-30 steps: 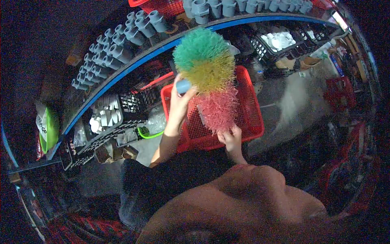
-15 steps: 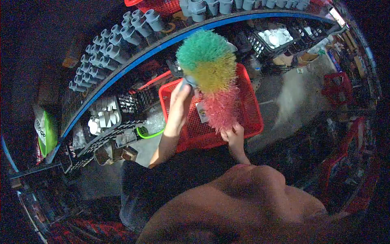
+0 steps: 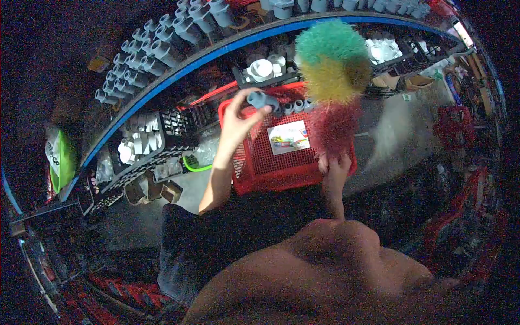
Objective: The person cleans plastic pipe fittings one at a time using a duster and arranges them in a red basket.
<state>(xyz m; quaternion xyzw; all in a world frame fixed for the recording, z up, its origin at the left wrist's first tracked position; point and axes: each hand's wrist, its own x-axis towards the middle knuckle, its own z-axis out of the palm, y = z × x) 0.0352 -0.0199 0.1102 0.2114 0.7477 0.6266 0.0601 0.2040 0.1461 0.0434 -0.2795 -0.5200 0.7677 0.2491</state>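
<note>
My left hand [image 3: 237,125] is closed round a grey plastic pipe fitting [image 3: 258,99], held above the back left part of a red basket [image 3: 295,177]. In my right hand [image 3: 335,163] is the lower end of a fluffy duster [image 3: 336,89], banded green, yellow and red from the top down. The duster stands upright over the basket's right side, and its fibres hide part of that side. Several more grey fittings [image 3: 298,105] sit in a row at the basket's far end. A printed paper [image 3: 288,137] with a colourful picture lies in the basket.
Beyond the basket runs a blue-edged curved shelf [image 3: 216,46] bearing rows of grey fittings [image 3: 127,76]. Below it, black crates [image 3: 179,123] hold white fittings [image 3: 142,143]. A lime-green basket [image 3: 197,165] and small cardboard boxes [image 3: 172,190] lie at the left.
The duster and my right hand have moved right, away from the fitting in my left hand. More of the basket's inside, its paper and the fittings there now shows.
</note>
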